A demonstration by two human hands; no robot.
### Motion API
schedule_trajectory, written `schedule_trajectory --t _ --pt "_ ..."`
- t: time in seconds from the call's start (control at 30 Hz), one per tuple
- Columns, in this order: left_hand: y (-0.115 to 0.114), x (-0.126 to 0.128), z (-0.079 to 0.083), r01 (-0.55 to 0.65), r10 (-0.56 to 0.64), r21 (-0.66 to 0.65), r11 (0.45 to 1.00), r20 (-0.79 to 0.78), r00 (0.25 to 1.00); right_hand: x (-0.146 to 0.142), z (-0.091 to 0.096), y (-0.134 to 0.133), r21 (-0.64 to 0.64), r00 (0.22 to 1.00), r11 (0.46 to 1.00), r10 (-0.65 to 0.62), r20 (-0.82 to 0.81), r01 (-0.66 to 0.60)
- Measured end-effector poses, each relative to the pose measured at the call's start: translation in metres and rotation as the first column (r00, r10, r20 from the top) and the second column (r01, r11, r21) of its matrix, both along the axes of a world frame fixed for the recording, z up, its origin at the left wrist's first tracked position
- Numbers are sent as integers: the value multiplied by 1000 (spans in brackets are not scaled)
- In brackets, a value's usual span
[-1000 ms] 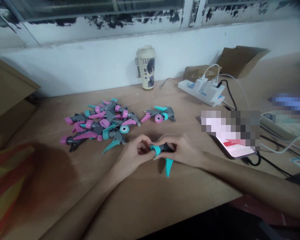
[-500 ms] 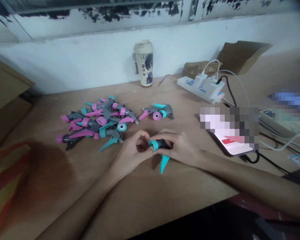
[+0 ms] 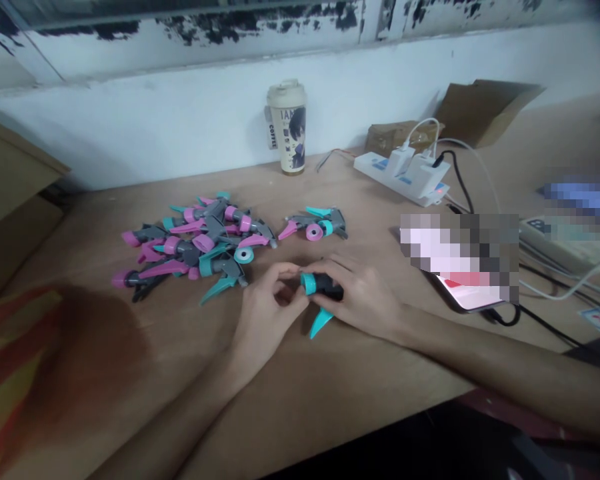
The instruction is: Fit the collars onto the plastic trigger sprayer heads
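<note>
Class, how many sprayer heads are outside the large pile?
3: a pink head and teal head right of the pile; held head between left hand and right hand. More may be hidden.

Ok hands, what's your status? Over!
Right grip around dark-and-teal spray head. Left grip at its teal collar. Closest clutter: spray-head pile, just beyond left grip.

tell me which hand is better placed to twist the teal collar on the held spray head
Probably the left hand: its thumb and forefinger are at the teal collar, while the right hand grips the spray head and could steady it.
</note>
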State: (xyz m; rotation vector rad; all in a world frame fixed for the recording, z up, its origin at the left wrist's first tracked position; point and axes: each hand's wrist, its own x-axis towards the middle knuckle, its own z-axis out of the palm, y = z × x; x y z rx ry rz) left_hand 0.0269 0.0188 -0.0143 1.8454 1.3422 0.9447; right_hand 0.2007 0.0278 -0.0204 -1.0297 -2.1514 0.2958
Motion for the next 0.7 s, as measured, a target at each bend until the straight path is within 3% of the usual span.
schedule_trajectory --t 0.13,0.23,0.47,0.7 --pt "-1 0 -2 -25 24 11 1000 60 998 1 4 0 106 992 993 -63 105 52" --pt "-3 0 0 -43 43 29 999 2 999 1 4 1 140 995 990 -47 86 35" --pt "-6 4 7 -59 104 187 981 -242 965 1 -6 7 24 993 993 115 -8 -115" --pt "-6 3 5 -89 182 281 956 -323 929 1 -6 7 -5 995 995 102 -18 -102"
